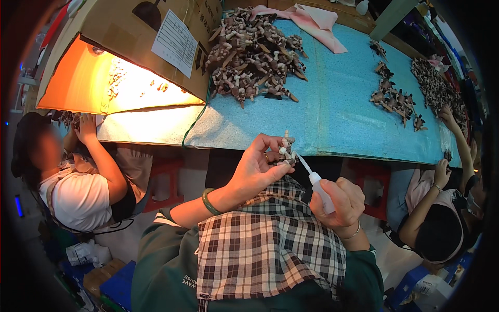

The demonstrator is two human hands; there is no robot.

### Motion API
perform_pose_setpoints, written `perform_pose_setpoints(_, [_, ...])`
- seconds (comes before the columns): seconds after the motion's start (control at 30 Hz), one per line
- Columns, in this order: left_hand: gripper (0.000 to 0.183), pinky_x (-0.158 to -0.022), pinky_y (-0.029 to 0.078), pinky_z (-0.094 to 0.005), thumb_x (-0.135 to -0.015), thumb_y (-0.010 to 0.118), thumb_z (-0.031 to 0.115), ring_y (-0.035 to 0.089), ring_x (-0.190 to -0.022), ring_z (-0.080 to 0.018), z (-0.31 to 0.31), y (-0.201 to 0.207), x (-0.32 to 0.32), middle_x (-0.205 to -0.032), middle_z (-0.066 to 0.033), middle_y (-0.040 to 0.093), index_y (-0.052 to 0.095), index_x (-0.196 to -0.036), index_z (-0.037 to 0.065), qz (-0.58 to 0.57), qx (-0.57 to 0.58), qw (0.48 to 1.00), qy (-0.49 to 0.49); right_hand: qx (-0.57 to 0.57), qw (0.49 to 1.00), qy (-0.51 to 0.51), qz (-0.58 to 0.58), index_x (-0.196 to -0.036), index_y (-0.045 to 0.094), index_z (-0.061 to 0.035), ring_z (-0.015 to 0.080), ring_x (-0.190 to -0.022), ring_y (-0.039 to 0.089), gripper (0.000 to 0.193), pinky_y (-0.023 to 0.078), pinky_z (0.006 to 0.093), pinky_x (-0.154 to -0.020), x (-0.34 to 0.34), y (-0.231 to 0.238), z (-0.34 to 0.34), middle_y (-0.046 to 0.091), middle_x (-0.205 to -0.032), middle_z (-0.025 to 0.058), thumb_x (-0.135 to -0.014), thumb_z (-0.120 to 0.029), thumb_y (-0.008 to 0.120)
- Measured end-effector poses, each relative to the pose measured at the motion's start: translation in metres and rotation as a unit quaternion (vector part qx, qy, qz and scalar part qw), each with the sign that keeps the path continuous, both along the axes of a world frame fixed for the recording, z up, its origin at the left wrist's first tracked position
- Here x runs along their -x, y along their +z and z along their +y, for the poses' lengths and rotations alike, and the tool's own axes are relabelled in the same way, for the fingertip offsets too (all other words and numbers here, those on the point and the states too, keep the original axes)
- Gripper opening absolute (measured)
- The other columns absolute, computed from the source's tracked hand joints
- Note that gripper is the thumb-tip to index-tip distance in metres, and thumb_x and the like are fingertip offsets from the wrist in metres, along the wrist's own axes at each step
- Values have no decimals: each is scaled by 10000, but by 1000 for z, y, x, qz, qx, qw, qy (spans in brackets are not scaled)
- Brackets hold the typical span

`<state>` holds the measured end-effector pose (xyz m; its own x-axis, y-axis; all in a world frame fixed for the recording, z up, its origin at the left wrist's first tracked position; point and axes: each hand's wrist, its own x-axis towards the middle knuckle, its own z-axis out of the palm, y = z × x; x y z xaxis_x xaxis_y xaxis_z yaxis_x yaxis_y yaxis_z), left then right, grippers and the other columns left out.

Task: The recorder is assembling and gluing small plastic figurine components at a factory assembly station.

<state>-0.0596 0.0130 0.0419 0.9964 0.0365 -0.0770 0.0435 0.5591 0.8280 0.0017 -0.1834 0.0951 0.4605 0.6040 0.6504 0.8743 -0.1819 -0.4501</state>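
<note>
Between the thumb and fingers of my left hand (260,164) is a small brown and white figurine (287,149), held up just off the table's near edge. My right hand (340,203) is wrapped round a white squeeze bottle (322,193) with a long thin nozzle (304,164). The nozzle points up and left, its tip at the figurine's right side; whether it touches I cannot tell. Beyond my hands, a large heap of similar brown and white figurines (254,57) lies on the blue tabletop (249,117).
A cardboard box (182,15), lit orange inside, stands at the left. Smaller figurine groups (392,96) and another heap (439,86) lie right. A pink cloth (317,21) is at the back, a green cord (198,118) near the box. Co-workers sit left (78,192) and right (436,223).
</note>
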Motion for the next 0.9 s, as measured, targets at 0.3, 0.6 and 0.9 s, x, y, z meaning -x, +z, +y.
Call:
perform_pose_setpoints(0.3, [305,-889,528,-389,-851,625,35,555,-1014,-186,0,-1,1,-1160,-86,423,387,-1042,52,1,6,1000,-5,-2,1000,2,0,-990,581,10,170,-437,443,295,321,268,-381,0,-2,0,545,-632,71,-714,-34,676])
perform_pose_setpoints(0.6, [310,-881,532,-383,-856,639,70,555,-1029,-198,0,-2,1,-1132,-84,433,389,-1038,50,4,27,1000,-9,3,1000,-3,2,-988,584,11,166,-436,433,293,311,274,-379,0,0,1,527,-622,63,-713,-28,676])
perform_pose_setpoints(0.9, [316,-859,534,-352,-864,639,96,588,-996,-214,2,-3,1,-1113,-114,500,396,-1059,47,62,80,994,-30,11,1000,-2,-8,-995,582,12,163,-439,437,298,319,272,-381,-1,-1,1,545,-640,70,-716,-37,676])
